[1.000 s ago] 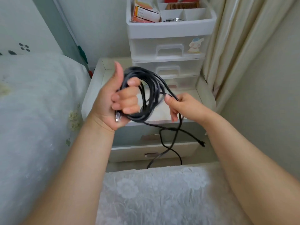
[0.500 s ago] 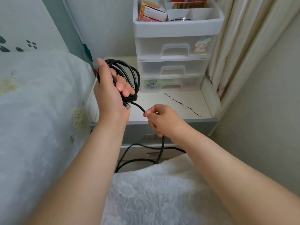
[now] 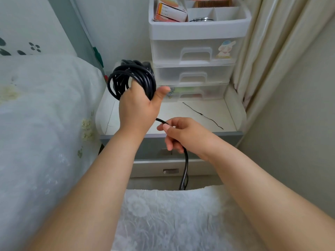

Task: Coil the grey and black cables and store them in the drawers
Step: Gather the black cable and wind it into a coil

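Left hand (image 3: 136, 107) holds the coil (image 3: 131, 78): fingers go through the loops, thumb out to the right, bundle sitting on top of the fist. Loops look even, none slipping off. Coil is black cable only; no grey cable in view.

From under the left palm the free run (image 3: 185, 163) goes right into the right hand (image 3: 183, 134). It's pinched between thumb and forefinger, other fingers curled loosely round it. Below the right hand the cable drops straight down past the cabinet front and goes out of sight behind the white cloth (image 3: 172, 214). Can't tell how much tail is left down there, so treat it as several more turns.

Step in hand, my read: winding the next loop.
- Let the cable slide through the right-hand pinch, don't drag it; keeps light tension and takes the twist out.
- Bring the right hand up and over the left fingers, same loop size as the rest.
- Lay each turn beside the last one, not across.
- Left thumb clamps down after each turn, else the top loops spring off.
- Watch the tail for snagging on the cloth edge or the lower handle (image 3: 170, 171).

Beyond the coil: clear drawers (image 3: 194, 77), all closed, on the cabinet top (image 3: 181, 113). Thin black strand (image 3: 203, 115) lies on that top, right of the hands, maybe a tie. Coil isn't stored yet; a drawer needs opening first.
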Motion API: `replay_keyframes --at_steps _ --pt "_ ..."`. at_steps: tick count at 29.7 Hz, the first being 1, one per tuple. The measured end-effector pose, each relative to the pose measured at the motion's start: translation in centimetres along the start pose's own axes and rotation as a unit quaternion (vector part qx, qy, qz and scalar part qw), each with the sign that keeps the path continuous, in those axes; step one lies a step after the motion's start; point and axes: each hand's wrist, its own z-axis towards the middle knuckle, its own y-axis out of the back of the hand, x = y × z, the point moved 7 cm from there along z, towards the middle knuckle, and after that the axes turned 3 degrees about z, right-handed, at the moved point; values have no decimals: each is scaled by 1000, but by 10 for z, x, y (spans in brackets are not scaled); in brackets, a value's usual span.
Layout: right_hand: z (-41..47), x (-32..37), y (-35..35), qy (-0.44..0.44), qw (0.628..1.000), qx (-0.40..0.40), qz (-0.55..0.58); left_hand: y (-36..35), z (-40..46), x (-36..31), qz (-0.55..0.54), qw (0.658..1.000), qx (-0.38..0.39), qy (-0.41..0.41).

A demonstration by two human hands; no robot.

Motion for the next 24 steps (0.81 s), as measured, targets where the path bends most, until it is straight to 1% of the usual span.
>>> replay_keyframes --at_steps 3,5,7,9,11,13,15,17,18,20,22,24 --pt "-3 1 -1 3 1000 22 3 -12 -1 -6 87 993 73 -38" --pt "-4 0 2 6 999 32 -15 -21 -2 -8 139 981 125 -58" --pt "-4 -3 11 10 998 12 -64 -32 -4 -8 184 964 179 -70" --pt "-2 -3 20 17 991 -20 -131 -43 -7 -4 209 949 228 -61" --pt "-1 0 29 26 979 -53 -196 -52 -12 -2 217 940 255 -62" --pt "-1 5 38 43 963 -86 -251 -58 -16 0 214 934 279 -65" --pt "-3 11 49 62 945 -127 -295 -63 -20 3 188 930 310 -52" --pt "-8 22 59 94 920 -174 -340 -66 -24 6 119 926 356 -17" --pt "-10 27 62 114 900 -190 -375 -68 -26 8 80 919 386 3" --pt "-11 34 61 147 864 -194 -441 -71 -34 9 46 888 457 28" --pt "-8 35 60 174 854 -190 -453 -73 -44 10 52 850 524 38" --pt "-9 37 61 219 848 -199 -439 -70 -49 7 22 828 558 48"
